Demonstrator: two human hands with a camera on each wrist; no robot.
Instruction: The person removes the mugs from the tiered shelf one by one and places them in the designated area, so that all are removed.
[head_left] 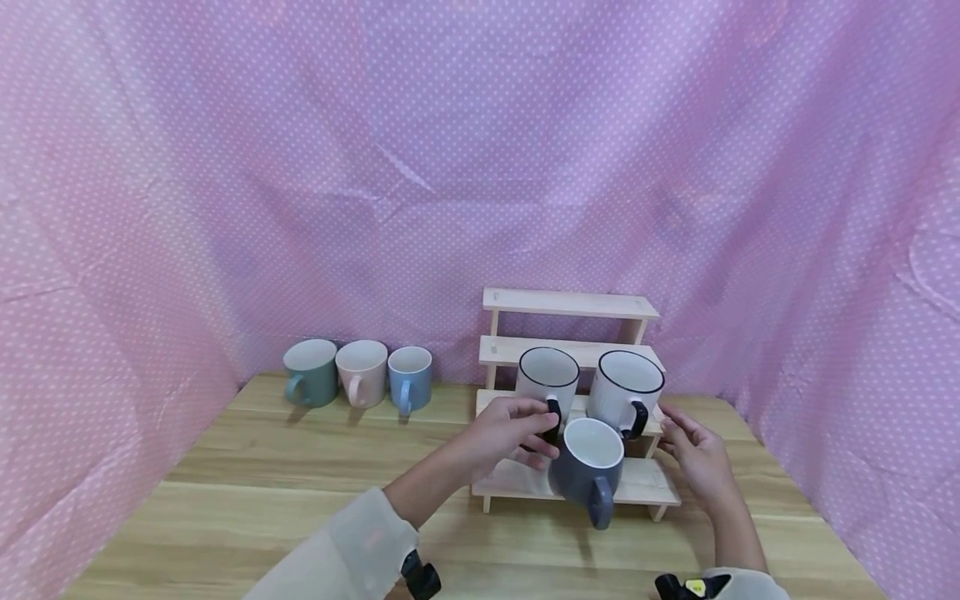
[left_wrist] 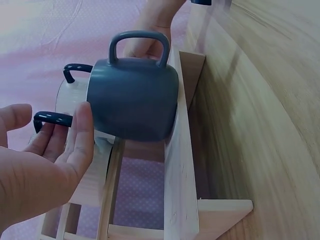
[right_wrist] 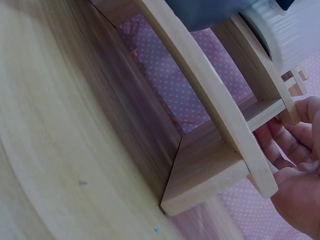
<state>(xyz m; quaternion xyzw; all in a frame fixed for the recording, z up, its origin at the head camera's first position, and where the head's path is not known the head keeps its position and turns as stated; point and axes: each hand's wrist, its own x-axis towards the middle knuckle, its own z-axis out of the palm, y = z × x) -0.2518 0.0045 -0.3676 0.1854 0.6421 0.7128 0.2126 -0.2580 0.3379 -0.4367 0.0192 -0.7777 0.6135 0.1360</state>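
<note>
My left hand [head_left: 510,433] is at the black handle of a white mug [head_left: 546,375] with a dark rim, on the second step from the bottom of a wooden tiered stand [head_left: 645,483]. In the left wrist view the fingers [left_wrist: 80,142] are fairly straight beside the handle, and the thumb stands apart from it. My right hand [head_left: 697,458] pinches the right end of that same step. A second white mug [head_left: 626,383] stands to the right of the first. In front, a dark grey mug [head_left: 588,467] sits on the lowest step, its handle facing me.
Left of the stand, a green mug [head_left: 315,379], a pale pink mug [head_left: 363,375] and a light blue mug [head_left: 412,383] stand in a row at the back of the wooden table [head_left: 300,492]. A pink dotted cloth [head_left: 450,167] hangs behind and at both sides.
</note>
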